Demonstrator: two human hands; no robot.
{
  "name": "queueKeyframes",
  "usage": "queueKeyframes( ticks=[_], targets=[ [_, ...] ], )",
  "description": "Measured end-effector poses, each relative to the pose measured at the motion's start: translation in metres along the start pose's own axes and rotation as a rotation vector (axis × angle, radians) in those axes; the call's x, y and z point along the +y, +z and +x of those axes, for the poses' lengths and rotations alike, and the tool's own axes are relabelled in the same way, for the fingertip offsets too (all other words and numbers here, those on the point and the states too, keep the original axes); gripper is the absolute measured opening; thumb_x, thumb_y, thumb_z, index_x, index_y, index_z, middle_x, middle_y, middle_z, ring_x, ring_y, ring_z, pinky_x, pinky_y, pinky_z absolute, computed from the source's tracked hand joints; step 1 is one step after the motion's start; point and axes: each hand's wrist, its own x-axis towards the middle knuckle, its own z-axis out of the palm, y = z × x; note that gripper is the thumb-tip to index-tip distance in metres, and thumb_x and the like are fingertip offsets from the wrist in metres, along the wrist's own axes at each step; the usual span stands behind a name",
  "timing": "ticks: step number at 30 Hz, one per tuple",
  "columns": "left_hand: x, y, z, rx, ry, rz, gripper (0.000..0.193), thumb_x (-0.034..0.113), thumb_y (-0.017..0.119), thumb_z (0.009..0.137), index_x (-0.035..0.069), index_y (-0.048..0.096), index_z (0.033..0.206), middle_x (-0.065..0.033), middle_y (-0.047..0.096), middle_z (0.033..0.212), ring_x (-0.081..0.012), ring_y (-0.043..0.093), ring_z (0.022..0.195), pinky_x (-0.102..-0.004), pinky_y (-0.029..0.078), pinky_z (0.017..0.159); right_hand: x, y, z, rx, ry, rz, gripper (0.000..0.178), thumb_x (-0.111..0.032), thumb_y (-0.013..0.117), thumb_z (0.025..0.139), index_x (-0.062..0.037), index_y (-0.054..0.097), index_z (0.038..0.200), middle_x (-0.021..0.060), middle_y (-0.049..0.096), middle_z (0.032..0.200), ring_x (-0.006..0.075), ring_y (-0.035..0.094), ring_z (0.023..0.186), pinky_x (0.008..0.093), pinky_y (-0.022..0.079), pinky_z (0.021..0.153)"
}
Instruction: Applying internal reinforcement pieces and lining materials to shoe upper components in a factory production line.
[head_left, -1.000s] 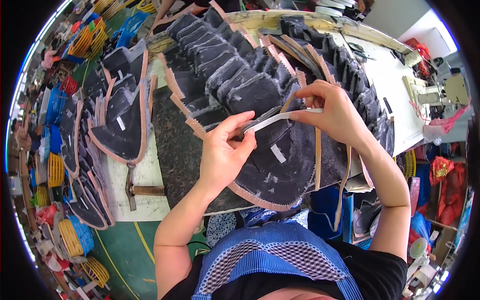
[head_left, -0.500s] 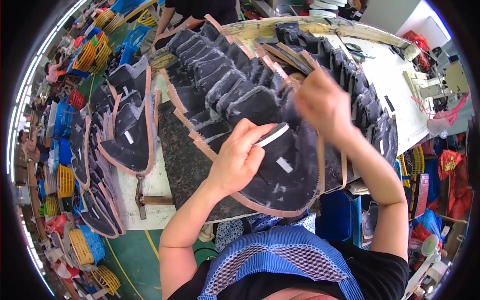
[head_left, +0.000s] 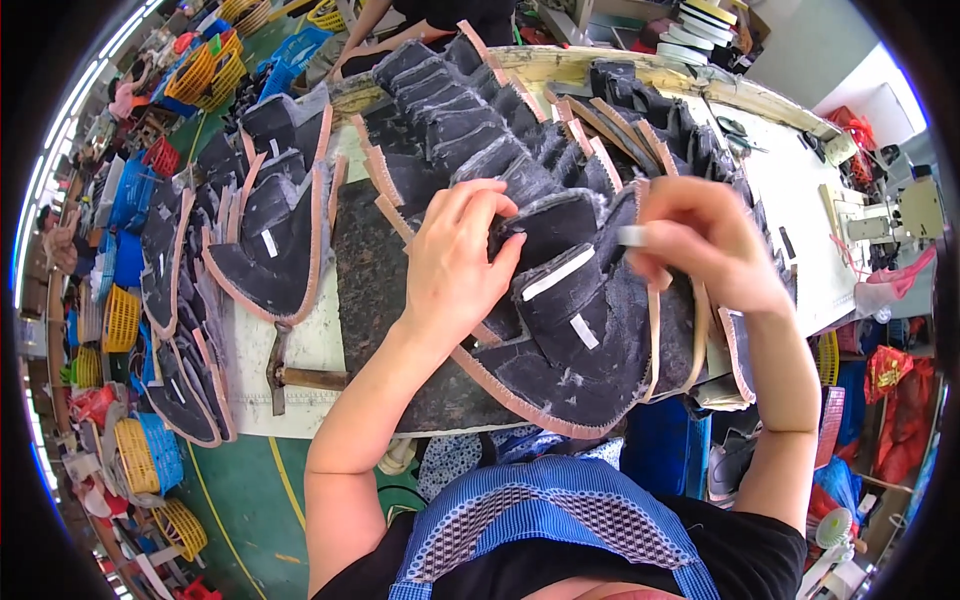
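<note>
Nearest me on the stack lies a black shoe upper [head_left: 560,385] with a pinkish notched edge. A long white strip [head_left: 558,274] sits across its dark fold, and a short white tab [head_left: 583,331] lies below. My left hand [head_left: 455,262] is just left of the fold, thumb and fingers apart, holding nothing. Over the upper's right side, my right hand [head_left: 705,245] pinches a small white piece of tape [head_left: 632,236] between thumb and fingers, slightly blurred. Behind, several overlapping black uppers [head_left: 450,120] run away from me.
A hammer [head_left: 300,378] lies on the white table left of the dark mat [head_left: 375,290]. More uppers [head_left: 270,235] are piled at left. Scissors [head_left: 735,130] and a sewing machine [head_left: 890,215] are at right. A person [head_left: 450,25] stands beyond the table.
My left hand has released the folded part with the white strip and its fingers have spread. My right hand has moved right and now shows a small white tape piece.
</note>
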Motion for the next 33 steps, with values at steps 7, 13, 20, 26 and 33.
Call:
queueKeyframes(
  ticks=[7, 13, 20, 26, 33],
  targets=[
    [0.016, -0.001, -0.003, -0.132, -0.377, -0.603, 0.032, -0.006, 0.07, 0.085, 0.001, 0.061, 0.115, -0.0112, 0.07, 0.117, -0.0115, 0.068, 0.102, -0.025, 0.058, 0.071, 0.029, 0.028, 0.035, -0.049, -0.218, -0.486, 0.013, -0.007, 0.07, 0.091, 0.0016, 0.073, 0.1, 0.0063, 0.069, 0.088, 0.0141, 0.063, 0.079, 0.0268, 0.049, 0.069],
    [0.002, 0.001, -0.013, -0.132, -0.286, -0.772, 0.04, 0.0, 0.066, 0.089, -0.001, 0.062, 0.129, -0.0189, 0.072, 0.11, -0.0162, 0.072, 0.097, -0.0292, 0.059, 0.079, 0.032, 0.03, 0.048, -0.055, -0.223, -0.456, 0.012, -0.009, 0.072, 0.088, 0.0003, 0.074, 0.097, 0.0072, 0.07, 0.089, 0.0155, 0.063, 0.078, 0.0289, 0.048, 0.067],
    [0.008, 0.006, -0.008, -0.103, -0.419, -0.683, 0.026, 0.004, 0.066, 0.096, -0.003, 0.066, 0.122, -0.0079, 0.074, 0.101, -0.0091, 0.069, 0.088, -0.0232, 0.056, 0.081, 0.032, 0.022, 0.04, 0.26, -0.071, -0.672, 0.028, -0.021, 0.083, 0.079, -0.0002, 0.073, 0.093, 0.0064, 0.067, 0.083, 0.0146, 0.06, 0.071, 0.0286, 0.047, 0.065],
    [0.009, 0.005, 0.0, -0.07, -0.321, -0.503, 0.035, 0.004, 0.067, 0.087, 0.0, 0.067, 0.121, -0.0109, 0.069, 0.095, -0.0134, 0.068, 0.074, -0.0268, 0.055, 0.068, 0.044, 0.002, 0.029, 0.404, -0.172, -0.765, 0.045, -0.023, 0.085, 0.075, 0.0009, 0.07, 0.11, 0.0082, 0.062, 0.09, 0.0175, 0.059, 0.077, 0.0299, 0.049, 0.071],
    [0.006, 0.008, 0.006, -0.222, -0.004, -0.264, 0.048, 0.0, 0.047, 0.086, 0.001, 0.061, 0.132, -0.0112, 0.051, 0.098, -0.0237, 0.056, 0.08, -0.0313, 0.047, 0.074, 0.046, 0.008, 0.034, 0.454, -0.184, -0.855, 0.049, -0.025, 0.081, 0.079, 0.0002, 0.066, 0.118, 0.0136, 0.062, 0.103, 0.0318, 0.066, 0.094, 0.0406, 0.053, 0.082]
  ],
)
